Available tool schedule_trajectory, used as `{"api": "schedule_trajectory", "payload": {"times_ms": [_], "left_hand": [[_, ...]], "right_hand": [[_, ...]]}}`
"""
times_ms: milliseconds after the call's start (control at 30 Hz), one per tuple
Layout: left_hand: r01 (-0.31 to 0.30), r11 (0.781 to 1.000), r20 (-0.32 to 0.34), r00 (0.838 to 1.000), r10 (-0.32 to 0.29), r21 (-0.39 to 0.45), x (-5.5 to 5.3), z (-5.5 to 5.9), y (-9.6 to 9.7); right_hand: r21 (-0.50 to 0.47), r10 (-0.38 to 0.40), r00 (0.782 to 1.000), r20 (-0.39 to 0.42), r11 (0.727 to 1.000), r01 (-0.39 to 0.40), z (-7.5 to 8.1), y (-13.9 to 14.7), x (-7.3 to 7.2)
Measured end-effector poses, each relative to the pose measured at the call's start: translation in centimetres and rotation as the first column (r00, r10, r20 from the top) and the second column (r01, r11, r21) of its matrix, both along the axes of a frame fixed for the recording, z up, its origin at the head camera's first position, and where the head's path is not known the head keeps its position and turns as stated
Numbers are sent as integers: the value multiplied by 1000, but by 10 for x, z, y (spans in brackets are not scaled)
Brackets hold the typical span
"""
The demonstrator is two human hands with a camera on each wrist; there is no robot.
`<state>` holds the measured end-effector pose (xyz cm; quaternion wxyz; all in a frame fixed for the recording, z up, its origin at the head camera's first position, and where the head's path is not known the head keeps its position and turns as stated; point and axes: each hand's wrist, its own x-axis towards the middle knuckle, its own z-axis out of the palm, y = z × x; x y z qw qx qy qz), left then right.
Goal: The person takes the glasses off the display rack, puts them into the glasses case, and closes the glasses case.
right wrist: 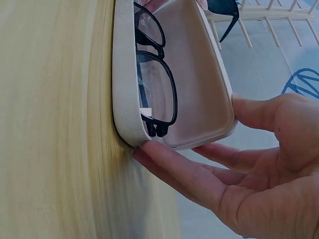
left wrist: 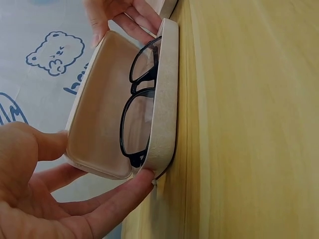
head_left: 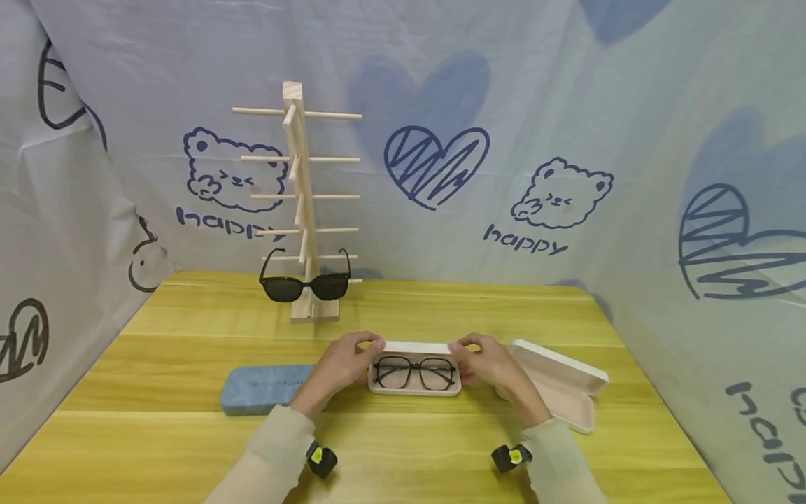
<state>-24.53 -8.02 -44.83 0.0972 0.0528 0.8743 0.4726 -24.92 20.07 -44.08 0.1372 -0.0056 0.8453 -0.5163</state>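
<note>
A pale eyeglass case (head_left: 414, 393) stands with its lid raised on the table in front of me. Black-framed eyeglasses (head_left: 415, 365) lie inside it, lenses upright toward me. At the case's left end my left hand (head_left: 343, 363) holds it, thumb on the lid (left wrist: 99, 109) edge and fingers at the base. My right hand (head_left: 492, 363) grips the right end in the same way, its thumb (right wrist: 259, 110) against the lid rim. Both wrist views show the pale pink lining and the base resting on the wood.
A blue case (head_left: 261, 389) lies closed at the left, partly behind my left forearm. Another pale case (head_left: 569, 399) sits open on the right. Black sunglasses (head_left: 283, 289) hang on a wooden display rack (head_left: 302, 189) at the back. Behind it hangs a printed cloth (head_left: 428, 231).
</note>
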Motion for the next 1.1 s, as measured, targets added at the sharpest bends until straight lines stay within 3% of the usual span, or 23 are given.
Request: {"api": "schedule_trajectory", "payload": {"times_ms": [300,700,900,1100], "left_hand": [[15,1000,-48,999,-14,18,4,-3,-3],[22,998,-53,998,-19,54,11,-7,-6],[58,997,-101,994,-52,53,14,-10,-8],[94,995,-136,987,-88,38,14,-14,-9]], "right_hand": [[-25,47,999,10,999,-47,1,4,2],[-11,148,988,-29,989,-149,1,10,4],[13,102,994,-28,995,-101,0,10,4],[170,37,996,-79,985,-23,-2,6,6]]}}
